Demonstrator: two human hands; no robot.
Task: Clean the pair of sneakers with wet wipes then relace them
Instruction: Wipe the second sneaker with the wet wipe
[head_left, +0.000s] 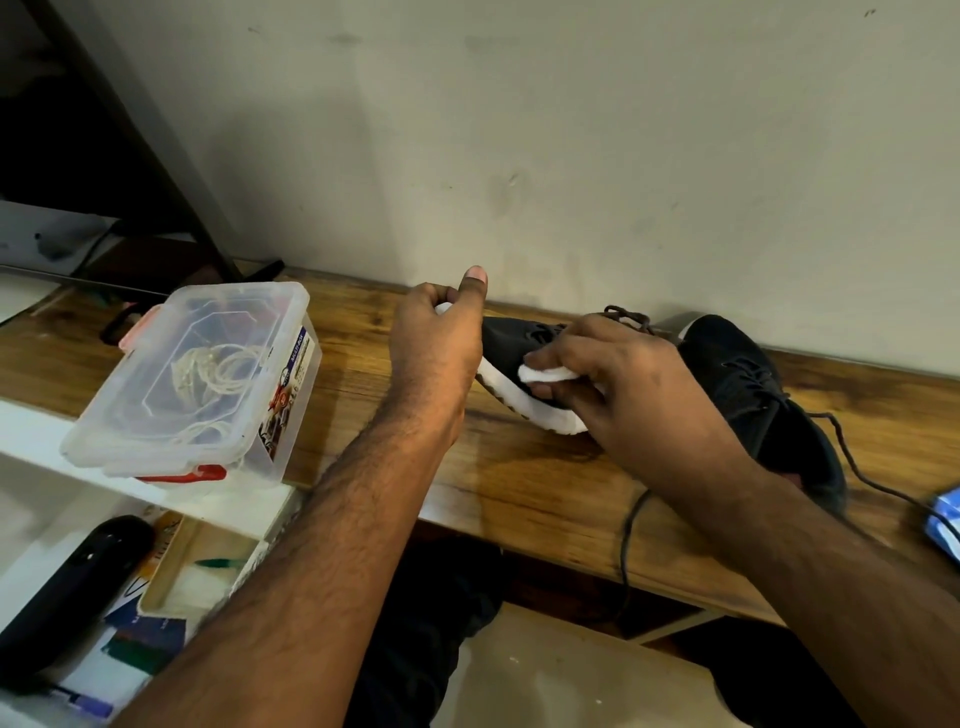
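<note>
From my feed I see the left hand (434, 332) wrapped around the toe of a black sneaker (511, 343), thumb raised, fingers closed over the white toe edge, so the shoe is tipped up off the wooden desk (524, 483) with its white sole (511, 389) turned toward me. The right hand (623, 384) pinches a folded white wipe (545, 373) between its fingers and presses it against that sole, just below the dark upper. The second sneaker (748, 384) lies on the desk just beside the first, partly behind the right wrist, with its dark lace (862, 467) trailing across the wood toward a blue and white pack (945, 519) at the frame's right edge. To the left, well apart from the shoes, a clear plastic box (192, 384) with red clips holds coiled white cord
</note>
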